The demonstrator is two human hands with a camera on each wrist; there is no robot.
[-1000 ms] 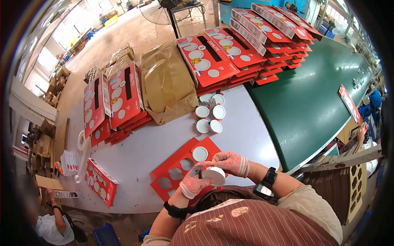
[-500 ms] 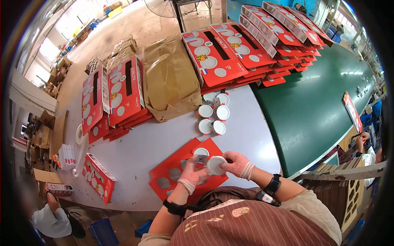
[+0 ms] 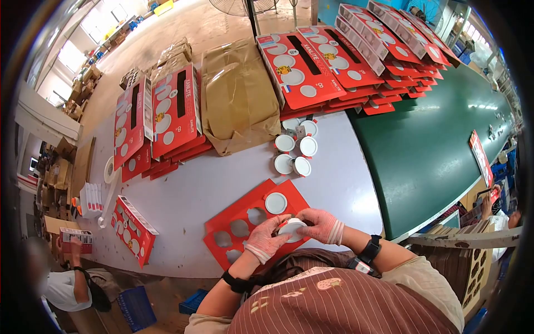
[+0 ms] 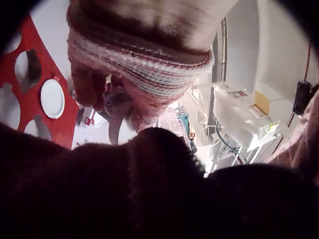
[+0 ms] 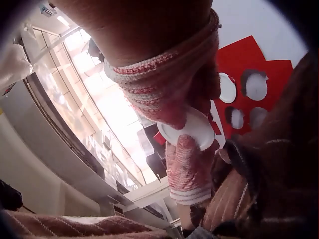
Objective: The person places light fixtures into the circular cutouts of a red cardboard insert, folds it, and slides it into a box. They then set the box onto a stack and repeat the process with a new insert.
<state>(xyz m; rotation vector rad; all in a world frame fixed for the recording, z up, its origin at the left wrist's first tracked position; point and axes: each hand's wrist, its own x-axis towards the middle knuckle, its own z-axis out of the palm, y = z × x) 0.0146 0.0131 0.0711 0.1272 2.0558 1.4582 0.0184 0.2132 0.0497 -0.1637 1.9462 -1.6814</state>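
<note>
A round white downlight (image 3: pixel 290 231) with red tabs is held between both gloved hands, close over a red card sheet. My left hand (image 3: pixel 267 239) grips its left side. At the right, the thumb and fingers of my right hand (image 3: pixel 322 225) pinch the edge. From the right wrist, the white face of the downlight (image 5: pixel 197 132) shows with a thumb on either side; its back is hidden. The red card sheet (image 3: pixel 236 211) lies flat with several round cutouts, and another white downlight (image 3: pixel 276 203) sits in one near its far corner.
Beyond the sheet, several downlights (image 3: pixel 307 146) stand in a cluster. Stacked red cartons (image 3: pixel 300 69) and a brown wrapped package (image 3: pixel 239 100) line the back. A red box (image 3: pixel 133 231) and tape roll (image 3: pixel 109 170) are at left; a green conveyor (image 3: pixel 423 150) runs at right.
The downlight has turned in the hands, from facing the right hand to lying face up, now tilted. The right hand has shifted to its right edge, and the left hand has closed in around it.
</note>
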